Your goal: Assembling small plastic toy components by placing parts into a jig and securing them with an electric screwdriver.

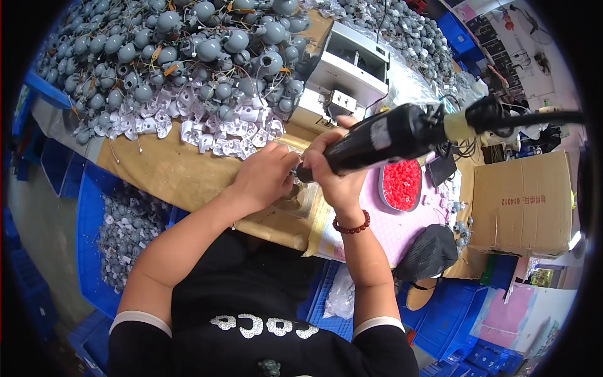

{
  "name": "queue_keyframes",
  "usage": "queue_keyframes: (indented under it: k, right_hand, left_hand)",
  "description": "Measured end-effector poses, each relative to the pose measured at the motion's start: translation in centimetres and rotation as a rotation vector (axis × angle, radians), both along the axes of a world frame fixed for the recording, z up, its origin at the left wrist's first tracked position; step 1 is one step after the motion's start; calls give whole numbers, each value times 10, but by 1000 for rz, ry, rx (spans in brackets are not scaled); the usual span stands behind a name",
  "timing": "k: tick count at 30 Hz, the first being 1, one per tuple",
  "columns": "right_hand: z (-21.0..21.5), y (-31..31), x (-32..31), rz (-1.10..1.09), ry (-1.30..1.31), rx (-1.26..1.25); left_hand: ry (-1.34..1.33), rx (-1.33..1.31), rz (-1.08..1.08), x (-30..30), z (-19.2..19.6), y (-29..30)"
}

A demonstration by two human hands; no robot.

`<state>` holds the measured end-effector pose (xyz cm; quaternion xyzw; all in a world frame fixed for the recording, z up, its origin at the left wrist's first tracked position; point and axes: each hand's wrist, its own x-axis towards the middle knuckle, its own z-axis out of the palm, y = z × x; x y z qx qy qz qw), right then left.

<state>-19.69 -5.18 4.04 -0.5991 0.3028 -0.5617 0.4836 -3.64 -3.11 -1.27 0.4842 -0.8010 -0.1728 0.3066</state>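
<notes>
My right hand (333, 173) grips a black electric screwdriver (389, 135), its tip pointing down and left toward the workpiece. A cable (534, 116) runs off its rear end to the right. My left hand (264, 176) is closed around a small part on the cardboard-covered bench (163, 173), right under the screwdriver's tip. The part itself is mostly hidden by my fingers. A red bead bracelet (352, 226) is on my right wrist.
A big heap of grey round parts with wires (182, 50) and white plastic pieces (213, 129) fills the far bench. A white machine (345, 75) stands behind my hands. A tray of red pieces (402, 183), a brown carton (524, 204) and a dark cap (430, 251) lie right. A blue crate of grey parts (119, 232) is left.
</notes>
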Motion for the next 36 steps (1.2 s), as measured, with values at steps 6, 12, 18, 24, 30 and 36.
queue_keyframes:
  k: [6, 12, 18, 24, 30, 36]
  right_hand:
    - [2, -43, -44, -357, -146, 332]
    - [-40, -48, -99, -648, 113, 150]
    - [-50, 7, -41, -169, 538, 30]
    - [-52, 4, -24, -223, 236, 145]
    - [-28, -5, -36, 23, 146, 301]
    - [-13, -4, -140, -228, 829, 28]
  left_hand:
    - [25, 45, 58, 1, -7, 10]
    - [54, 21, 69, -1, -9, 12]
    - [68, -35, 30, 5, -14, 18]
    - [92, -83, -9, 4, -15, 16]
    - [306, 31, -147, 24, 4, 32]
    - [-424, 806, -426, 163, 102, 71]
